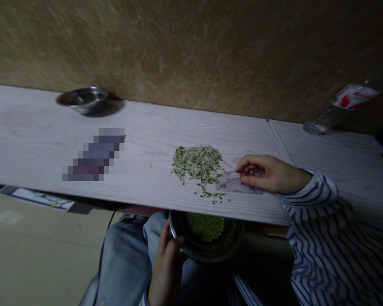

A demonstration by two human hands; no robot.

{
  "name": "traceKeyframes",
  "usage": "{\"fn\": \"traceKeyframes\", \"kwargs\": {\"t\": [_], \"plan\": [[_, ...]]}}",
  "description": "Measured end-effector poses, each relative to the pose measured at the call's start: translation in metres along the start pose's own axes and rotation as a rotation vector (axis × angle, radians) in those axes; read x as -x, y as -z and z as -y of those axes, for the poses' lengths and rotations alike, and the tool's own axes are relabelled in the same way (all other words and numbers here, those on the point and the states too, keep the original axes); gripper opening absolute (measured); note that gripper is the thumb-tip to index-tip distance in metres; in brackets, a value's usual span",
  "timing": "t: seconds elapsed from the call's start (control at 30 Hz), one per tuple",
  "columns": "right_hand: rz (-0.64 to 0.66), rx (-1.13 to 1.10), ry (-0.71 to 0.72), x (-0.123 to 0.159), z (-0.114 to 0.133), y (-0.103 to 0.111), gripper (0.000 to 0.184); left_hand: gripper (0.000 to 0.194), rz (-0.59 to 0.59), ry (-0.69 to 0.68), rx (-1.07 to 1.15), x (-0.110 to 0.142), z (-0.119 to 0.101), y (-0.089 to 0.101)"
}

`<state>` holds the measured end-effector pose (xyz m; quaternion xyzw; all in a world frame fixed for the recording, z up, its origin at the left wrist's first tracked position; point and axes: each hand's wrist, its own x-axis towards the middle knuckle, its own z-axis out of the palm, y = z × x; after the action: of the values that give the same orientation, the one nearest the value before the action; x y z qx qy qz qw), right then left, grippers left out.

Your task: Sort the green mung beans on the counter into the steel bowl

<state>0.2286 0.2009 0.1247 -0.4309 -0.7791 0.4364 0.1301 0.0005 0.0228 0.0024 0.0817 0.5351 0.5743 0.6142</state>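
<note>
Head-worn camera looks forward and down across the tabletop [147, 127] toward the wall [191, 51]

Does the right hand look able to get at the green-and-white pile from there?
Likely yes: the right hand holds a clear protractor by the pile's edge, with no obstacle showing between.

The mung beans [206, 227] are green, the grain pile [198, 159] flecked green and white, the clear protractor [228, 183] purple-tinted, the desk [147, 127] whitish wood-grain, the wall [191, 55] marbled brown, the sleeve [322, 242] white with navy stripes.
</note>
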Motion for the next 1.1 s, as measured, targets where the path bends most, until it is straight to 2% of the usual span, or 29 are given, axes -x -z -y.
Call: {"fn": "traceKeyframes", "kwargs": {"t": [0.1,0.23,0.53,0.73,0.93,1.1], "plan": [[0.021,0.024,-0.005,0.000,0.001,0.000,0.017,0.061,0.062,0.035,0.057,0.001,-0.001,0.000],[0.050,0.045,-0.007,0.000,0.003,-0.001,0.017,0.063,0.077,0.031,0.058,0.002,-0.001,0.000],[0.018,0.057,0.010,0.001,0.003,0.000,0.017,0.058,0.028,0.050,0.065,0.003,-0.002,-0.002],[0.061,0.023,0.012,0.000,0.002,-0.001,0.017,0.059,0.016,0.047,0.061,0.003,-0.001,-0.002],[-0.126,-0.048,-0.019,0.012,0.000,-0.004,0.021,0.067,0.042,0.045,0.042,0.003,-0.003,0.000],[-0.228,-0.059,-0.079,0.026,-0.009,-0.012,0.025,0.062,0.062,0.037,0.033,0.004,-0.004,-0.001]]}}
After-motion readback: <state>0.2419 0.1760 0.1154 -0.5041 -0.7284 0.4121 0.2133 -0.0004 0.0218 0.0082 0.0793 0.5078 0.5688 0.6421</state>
